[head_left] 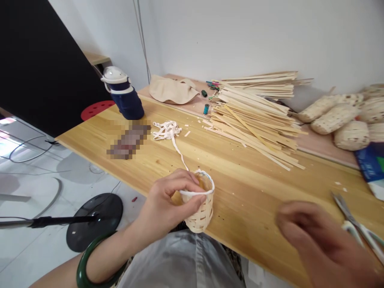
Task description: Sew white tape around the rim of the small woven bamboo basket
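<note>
My left hand (175,200) pinches the rim of a small woven basket (199,216) at the table's near edge, thumb outside and fingers over the inside. White fabric tape (207,192) binds the basket's rim. From there a strip of it runs back to a loose heap of tape (166,130). A blue line shows along the far part of the rim. Away to the right, my right hand (312,228) is raised above the table, blurred, with its fingers curled in. Whatever it may hold is too small or smeared to see. Scissors (349,212) lie close beside it.
Wood strips (258,120) are piled at the back, near a teal thread spool (206,109) and a beige cloth (172,90). Several woven baskets (339,116) are stacked at right. A blue bottle (127,98) stands back left. A black stand base (96,222) is on the floor.
</note>
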`<state>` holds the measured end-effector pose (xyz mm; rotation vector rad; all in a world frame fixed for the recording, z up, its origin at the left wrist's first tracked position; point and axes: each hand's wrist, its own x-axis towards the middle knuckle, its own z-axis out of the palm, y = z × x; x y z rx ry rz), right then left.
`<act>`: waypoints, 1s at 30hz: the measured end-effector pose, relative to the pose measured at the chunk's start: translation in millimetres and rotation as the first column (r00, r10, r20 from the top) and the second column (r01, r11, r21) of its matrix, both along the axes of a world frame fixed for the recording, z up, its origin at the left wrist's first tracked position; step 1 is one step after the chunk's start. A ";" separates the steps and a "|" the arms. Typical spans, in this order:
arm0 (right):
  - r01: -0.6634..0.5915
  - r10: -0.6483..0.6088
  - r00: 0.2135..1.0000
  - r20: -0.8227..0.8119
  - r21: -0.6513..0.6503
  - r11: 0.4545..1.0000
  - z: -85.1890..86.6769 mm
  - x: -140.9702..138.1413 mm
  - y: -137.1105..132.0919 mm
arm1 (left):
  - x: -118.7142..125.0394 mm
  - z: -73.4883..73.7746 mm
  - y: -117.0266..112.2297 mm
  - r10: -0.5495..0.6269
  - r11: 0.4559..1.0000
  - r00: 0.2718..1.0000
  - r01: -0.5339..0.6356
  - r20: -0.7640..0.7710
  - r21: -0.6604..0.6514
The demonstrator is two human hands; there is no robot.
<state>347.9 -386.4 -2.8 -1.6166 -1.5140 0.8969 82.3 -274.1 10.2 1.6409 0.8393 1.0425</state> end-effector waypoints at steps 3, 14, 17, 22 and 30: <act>0.151 -0.157 0.984 -0.081 -0.069 0.986 0.5 -24.9 27.1 | 3.0 1.6 -4.2 -0.095 0.986 0.995 0.097 -0.018 0.134; -0.594 0.587 0.790 0.175 -0.019 0.804 40.5 -44.9 68.0 | -4.1 10.9 0.9 -0.519 0.820 0.836 0.546 -0.178 0.172; -0.698 0.708 0.678 0.200 -0.128 0.705 51.9 -40.5 74.2 | -5.1 14.7 6.7 -0.642 0.741 0.744 0.664 -0.184 0.100; -0.728 0.734 0.678 -0.017 -0.148 0.669 58.8 -33.0 77.4 | -8.8 15.9 12.7 -0.790 0.609 0.601 0.792 -0.123 -0.038; -0.622 0.625 0.778 -0.063 -0.216 0.752 48.0 -14.9 52.5 | -19.9 1.8 21.8 -0.608 0.763 0.783 0.622 0.132 -0.175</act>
